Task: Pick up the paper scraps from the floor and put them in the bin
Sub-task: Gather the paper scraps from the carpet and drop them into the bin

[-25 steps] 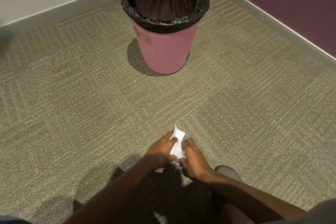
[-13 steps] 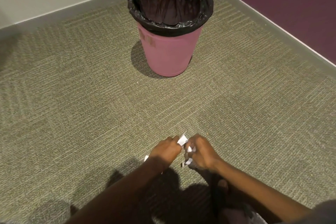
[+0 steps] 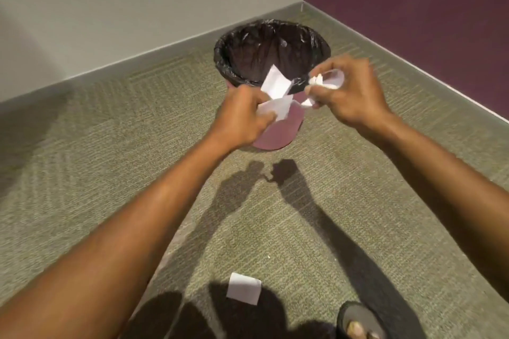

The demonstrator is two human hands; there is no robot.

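Observation:
A pink bin with a black liner stands on the carpet near the room's corner. Both arms reach out toward it. My left hand grips white paper scraps just in front of the bin's near rim. My right hand is closed on crumpled white scraps at the rim's right side. One white scrap lies flat on the carpet close to my feet.
Grey wall and baseboard run behind the bin, and a purple wall closes the right side. My foot in a dark sandal shows at the bottom right. Green-grey carpet covers the floor.
Both hands rose from the floor with the scraps and moved forward to the bin's near rim. The view came closer to the bin. One scrap now lies on the carpet near my feet.

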